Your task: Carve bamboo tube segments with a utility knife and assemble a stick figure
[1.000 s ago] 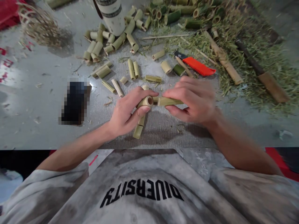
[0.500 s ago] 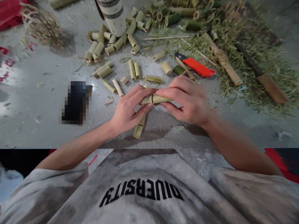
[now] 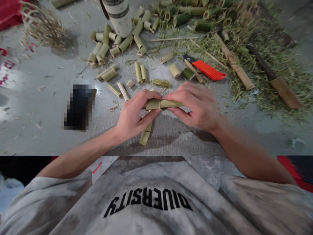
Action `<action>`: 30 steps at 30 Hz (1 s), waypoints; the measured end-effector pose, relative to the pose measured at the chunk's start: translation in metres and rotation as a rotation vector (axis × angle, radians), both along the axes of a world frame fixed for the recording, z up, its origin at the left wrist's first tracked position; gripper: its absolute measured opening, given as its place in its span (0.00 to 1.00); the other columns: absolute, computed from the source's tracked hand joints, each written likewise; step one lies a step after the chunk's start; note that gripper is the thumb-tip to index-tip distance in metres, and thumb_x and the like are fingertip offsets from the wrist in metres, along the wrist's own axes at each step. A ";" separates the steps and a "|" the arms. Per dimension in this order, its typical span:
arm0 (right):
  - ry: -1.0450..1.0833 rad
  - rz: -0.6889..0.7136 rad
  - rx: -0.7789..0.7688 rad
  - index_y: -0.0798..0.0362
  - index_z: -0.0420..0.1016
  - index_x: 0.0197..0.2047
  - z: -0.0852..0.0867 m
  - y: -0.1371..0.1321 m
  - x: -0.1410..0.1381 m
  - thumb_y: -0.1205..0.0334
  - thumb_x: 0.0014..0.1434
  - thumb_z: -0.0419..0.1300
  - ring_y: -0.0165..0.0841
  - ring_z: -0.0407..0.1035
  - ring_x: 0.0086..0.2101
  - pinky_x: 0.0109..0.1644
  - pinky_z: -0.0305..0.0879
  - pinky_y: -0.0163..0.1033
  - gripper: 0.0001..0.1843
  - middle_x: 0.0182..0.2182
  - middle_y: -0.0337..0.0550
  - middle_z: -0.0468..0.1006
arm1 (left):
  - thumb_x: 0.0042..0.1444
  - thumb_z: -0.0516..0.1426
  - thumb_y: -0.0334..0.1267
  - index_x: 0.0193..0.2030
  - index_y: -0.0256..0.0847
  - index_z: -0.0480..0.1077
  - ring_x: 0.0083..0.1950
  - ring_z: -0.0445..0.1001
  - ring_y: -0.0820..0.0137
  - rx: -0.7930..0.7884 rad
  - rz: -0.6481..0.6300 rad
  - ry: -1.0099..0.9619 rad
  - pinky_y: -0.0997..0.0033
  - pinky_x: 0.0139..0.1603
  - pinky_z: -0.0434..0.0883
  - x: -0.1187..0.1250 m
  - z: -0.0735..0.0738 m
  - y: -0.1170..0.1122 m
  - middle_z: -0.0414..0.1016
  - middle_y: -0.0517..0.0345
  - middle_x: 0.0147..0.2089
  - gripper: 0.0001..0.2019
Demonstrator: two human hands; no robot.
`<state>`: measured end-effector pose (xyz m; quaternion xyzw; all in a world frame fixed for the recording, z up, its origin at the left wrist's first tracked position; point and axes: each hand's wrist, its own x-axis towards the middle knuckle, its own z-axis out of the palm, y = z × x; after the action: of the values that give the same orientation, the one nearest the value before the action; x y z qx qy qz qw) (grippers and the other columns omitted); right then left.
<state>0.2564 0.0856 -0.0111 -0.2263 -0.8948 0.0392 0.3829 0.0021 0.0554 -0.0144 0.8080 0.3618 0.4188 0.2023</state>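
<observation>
Between my hands lies a pale green bamboo piece, held level above the table, meeting a second, narrower bamboo piece end to end. My left hand pinches the wider piece with thumb below and fingers above. Closed on the narrower one is my right hand, whose fingers hide its far end. Under the left fingers, a jointed bamboo strip slants down toward me. Short split pieces lie just beyond my hands.
Beyond my right hand lie a knife with an orange handle and heaped bamboo shavings. A blade with a wooden handle rests at right. Cut bamboo tubes surround a paper cup. A pixelated dark object sits at left.
The two bamboo pieces now meet with the dark gap between them gone. The wider piece shows more of its surface, and the left fingers have shifted slightly.
</observation>
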 end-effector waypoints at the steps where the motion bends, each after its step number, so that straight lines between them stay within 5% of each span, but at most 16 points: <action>1: 0.006 0.007 0.005 0.51 0.75 0.61 0.000 0.000 0.000 0.63 0.77 0.63 0.37 0.79 0.43 0.46 0.76 0.44 0.11 0.45 0.43 0.84 | 0.74 0.62 0.36 0.58 0.46 0.73 0.43 0.81 0.69 -0.001 0.001 0.004 0.67 0.45 0.78 0.000 0.000 0.000 0.84 0.57 0.48 0.09; 22: -0.007 0.070 -0.148 0.45 0.77 0.65 -0.005 0.003 0.007 0.57 0.80 0.61 0.36 0.82 0.47 0.49 0.77 0.42 0.15 0.48 0.40 0.87 | 0.73 0.65 0.48 0.54 0.45 0.74 0.38 0.82 0.72 0.016 0.000 -0.032 0.72 0.37 0.77 -0.002 -0.004 0.002 0.85 0.60 0.43 0.12; 30: -0.023 0.052 -0.157 0.43 0.76 0.68 -0.003 0.002 0.006 0.60 0.79 0.61 0.36 0.82 0.46 0.48 0.78 0.42 0.18 0.48 0.39 0.86 | 0.75 0.62 0.54 0.54 0.46 0.74 0.39 0.82 0.72 -0.031 0.033 0.038 0.69 0.42 0.80 -0.004 -0.003 -0.001 0.85 0.59 0.45 0.15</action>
<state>0.2629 0.0880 -0.0143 -0.2328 -0.8988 0.1164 0.3526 -0.0016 0.0543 -0.0171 0.8063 0.3855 0.4012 0.2010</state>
